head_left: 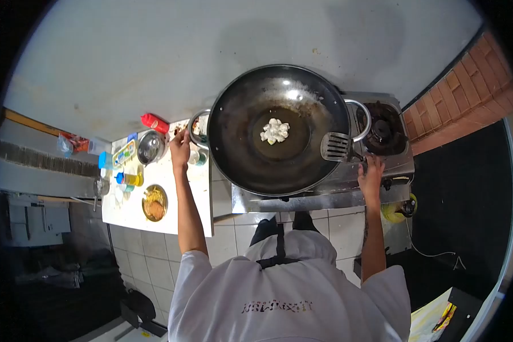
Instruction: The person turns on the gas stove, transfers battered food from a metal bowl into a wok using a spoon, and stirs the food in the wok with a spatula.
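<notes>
The work area is at the centre of the frame. A large, round, black metal wok sits there over a stainless-steel stovetop. A small heap of whitish, lumpy food pieces lies on the wok floor, just above the middle of the frame. Oil-like shine surrounds the heap.

Right side: my right hand, right of centre, is clamped on the dark handle of a slotted metal spatula. The blade overlaps the lower right part of the wok, apart from the food pieces. The wok's right silver loop handle stands just above my right hand. A blackened round burner is beyond that loop.

Left side: my left hand, left of centre, is at the outer edge of the left silver loop handle. I cannot tell whether its fingers are closed around the loop.

A white tabletop occupies the left of the frame. Items on it: a red plastic squeeze bottle at the top, a round metal bowl below it, a blue-capped bottle of yellow liquid, and a round plate of yellowish and orange-brown food lowest.
</notes>
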`<control>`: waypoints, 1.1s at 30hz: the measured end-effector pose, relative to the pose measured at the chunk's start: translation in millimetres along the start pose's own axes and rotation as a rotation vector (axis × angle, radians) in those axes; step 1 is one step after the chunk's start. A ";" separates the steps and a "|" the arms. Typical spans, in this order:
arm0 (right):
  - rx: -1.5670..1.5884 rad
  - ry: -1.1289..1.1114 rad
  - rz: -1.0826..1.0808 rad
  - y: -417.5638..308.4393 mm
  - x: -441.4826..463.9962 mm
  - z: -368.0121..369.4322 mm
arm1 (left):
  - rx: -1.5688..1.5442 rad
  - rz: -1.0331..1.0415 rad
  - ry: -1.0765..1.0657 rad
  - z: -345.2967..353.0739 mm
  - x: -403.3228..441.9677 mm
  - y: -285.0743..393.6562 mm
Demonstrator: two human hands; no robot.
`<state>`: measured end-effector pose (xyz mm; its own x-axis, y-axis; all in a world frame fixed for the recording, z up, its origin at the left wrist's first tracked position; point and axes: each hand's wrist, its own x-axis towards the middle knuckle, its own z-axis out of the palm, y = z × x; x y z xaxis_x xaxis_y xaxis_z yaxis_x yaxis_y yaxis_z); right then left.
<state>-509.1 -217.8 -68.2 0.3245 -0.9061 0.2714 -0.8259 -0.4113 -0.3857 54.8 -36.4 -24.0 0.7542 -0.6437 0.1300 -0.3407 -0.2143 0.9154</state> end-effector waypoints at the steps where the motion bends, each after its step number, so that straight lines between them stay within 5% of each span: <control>1: 0.014 0.002 -0.008 -1.5 1.6 -3.6 | -0.018 -0.018 0.002 -0.5 -0.4 -1.7; 5: 0.063 0.072 -0.040 -27.3 2.9 -26.4 | 0.017 0.001 0.046 -4.4 -18.9 19.8; 8: 0.006 0.027 0.134 -48.2 -12.0 -41.1 | -0.062 -0.086 0.115 -9.7 -55.8 39.1; 12: 0.055 -0.423 0.122 -92.4 -41.3 -61.6 | -0.203 -0.141 0.185 -5.4 -121.4 37.1; 16: 0.355 -0.567 -0.160 -114.4 -108.0 7.0 | -0.336 -0.207 0.174 -1.5 -192.4 32.5; 23: 0.113 -0.228 -0.398 -176.6 -140.4 91.2 | -0.531 -0.281 0.065 -11.5 -348.1 -29.2; 27: -0.321 0.006 -0.565 -176.2 -137.9 123.7 | -0.674 -0.412 0.008 -7.1 -442.3 -86.5; 33: -0.373 -0.069 -0.627 -184.1 -128.3 124.5 | -0.797 -0.550 -0.081 17.0 -538.4 -142.2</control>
<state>-341.2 -38.2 -141.8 0.8057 -0.5207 0.2823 -0.5736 -0.8048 0.1528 -312.3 328.1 -230.6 0.6433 -0.6575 -0.3921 0.5503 0.0410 0.8340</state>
